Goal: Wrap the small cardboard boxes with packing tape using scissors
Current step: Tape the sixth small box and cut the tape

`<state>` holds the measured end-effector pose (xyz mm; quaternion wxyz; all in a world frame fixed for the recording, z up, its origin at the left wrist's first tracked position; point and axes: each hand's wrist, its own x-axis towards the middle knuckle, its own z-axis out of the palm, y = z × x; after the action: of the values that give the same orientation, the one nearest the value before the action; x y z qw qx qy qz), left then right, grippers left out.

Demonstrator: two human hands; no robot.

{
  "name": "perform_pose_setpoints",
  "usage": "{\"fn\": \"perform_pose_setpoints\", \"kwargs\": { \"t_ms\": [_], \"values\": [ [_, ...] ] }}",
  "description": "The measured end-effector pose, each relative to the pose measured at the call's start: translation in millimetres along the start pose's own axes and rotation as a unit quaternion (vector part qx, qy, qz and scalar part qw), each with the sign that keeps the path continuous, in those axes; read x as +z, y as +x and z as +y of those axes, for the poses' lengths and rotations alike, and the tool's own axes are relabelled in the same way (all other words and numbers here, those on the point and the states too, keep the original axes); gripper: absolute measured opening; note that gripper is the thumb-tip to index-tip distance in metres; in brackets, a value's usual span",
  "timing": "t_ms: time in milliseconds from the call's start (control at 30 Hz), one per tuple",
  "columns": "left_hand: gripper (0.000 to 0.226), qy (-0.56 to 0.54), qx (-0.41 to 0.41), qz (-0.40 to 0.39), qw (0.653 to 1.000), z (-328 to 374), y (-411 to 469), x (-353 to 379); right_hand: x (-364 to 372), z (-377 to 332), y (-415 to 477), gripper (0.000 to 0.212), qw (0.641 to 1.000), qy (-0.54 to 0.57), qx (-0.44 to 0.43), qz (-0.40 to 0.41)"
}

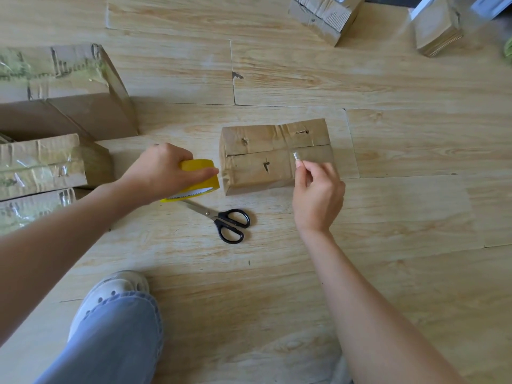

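Observation:
A small cardboard box (pixel 260 151), wrinkled and with small holes in its top, lies on the wooden floor in the middle of the view. Just left of it my left hand (pixel 163 169) grips a yellow roll of packing tape (pixel 199 176). Over the box's right end my right hand (pixel 315 194) pinches the free end of the clear tape (pixel 297 157), and the strip stretches across the box top back to the roll. Black-handled scissors (pixel 227 220) lie shut on the floor below the roll, apart from both hands.
Several taped cardboard boxes (pixel 50 112) stand stacked at the left edge. Two more boxes, one (pixel 321 15) and another (pixel 437 31), sit at the far right. My knee in jeans and a white shoe (pixel 116 295) are at the bottom left.

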<state>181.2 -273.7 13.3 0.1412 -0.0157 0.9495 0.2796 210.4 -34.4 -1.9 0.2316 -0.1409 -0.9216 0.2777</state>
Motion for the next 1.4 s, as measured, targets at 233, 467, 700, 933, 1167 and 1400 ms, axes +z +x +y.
{"fn": "perform_pose_setpoints", "kwargs": {
  "t_ms": [233, 467, 700, 933, 1167, 1400],
  "values": [
    [0.061, -0.001, -0.006, -0.005, 1.0, -1.1, 3.8, 3.9, 3.4, 12.1, 5.4, 0.01, 0.99, -0.077, -0.113, 0.021],
    [0.063, 0.007, -0.001, 0.0, 1.0, 0.5, 4.9, 4.7, 6.2, 8.7, 2.4, 0.044, 0.995, -0.079, -0.061, 0.009],
    [0.061, -0.018, 0.039, -0.038, 0.998, -1.9, 2.0, 4.1, 20.5, -9.3, -31.5, 0.064, 0.912, -0.111, -0.299, -0.259],
    [0.03, -0.219, 0.014, -0.169, 0.961, -28.4, 1.5, -5.8, 21.8, -1.2, -30.8, 0.068, 0.895, -0.183, -0.3, -0.274],
    [0.039, -0.012, -0.012, -0.139, 0.99, -38.8, 9.8, -3.6, 18.5, -5.9, -31.4, 0.071, 0.889, -0.199, -0.283, -0.3],
    [0.012, -0.059, 0.041, -0.124, 0.99, -43.5, 2.0, -4.7, 20.4, -0.6, -69.4, 0.038, 0.88, -0.086, -0.439, -0.161]
  ]
}}
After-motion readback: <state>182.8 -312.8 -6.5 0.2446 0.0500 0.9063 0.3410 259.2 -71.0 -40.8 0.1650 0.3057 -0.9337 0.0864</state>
